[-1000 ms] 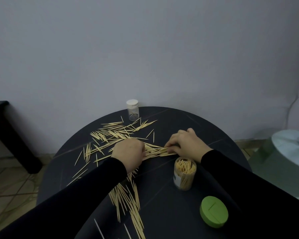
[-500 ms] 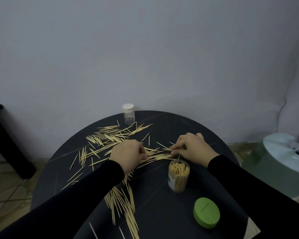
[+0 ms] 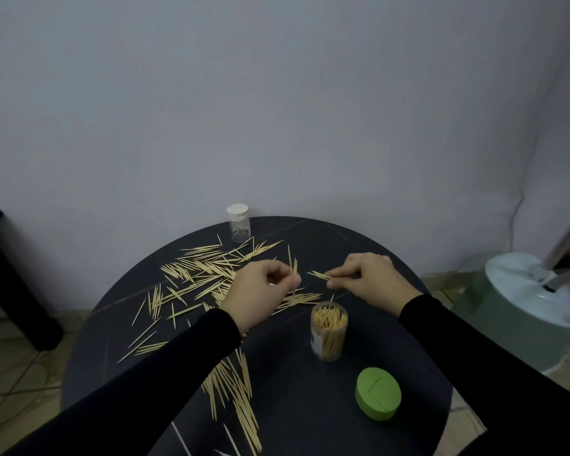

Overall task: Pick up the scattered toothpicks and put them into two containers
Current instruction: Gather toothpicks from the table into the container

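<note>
Scattered toothpicks lie across the round black table, with another heap near its front. My left hand is raised a little and pinches a few toothpicks that point upward. My right hand pinches a small bundle of toothpicks that points left. Just in front of both hands stands an open clear container, nearly full of toothpicks. A small clear bottle with a white cap stands at the table's far edge, with a few toothpicks inside.
A green lid lies on the table at the front right. A pale green round bin stands on the floor to the right. A dark table leg stands at the left. The wall is close behind the table.
Both hands lifted off the table with toothpicks pinched in them and drew slightly apart. The left hand's toothpicks now stand upright.
</note>
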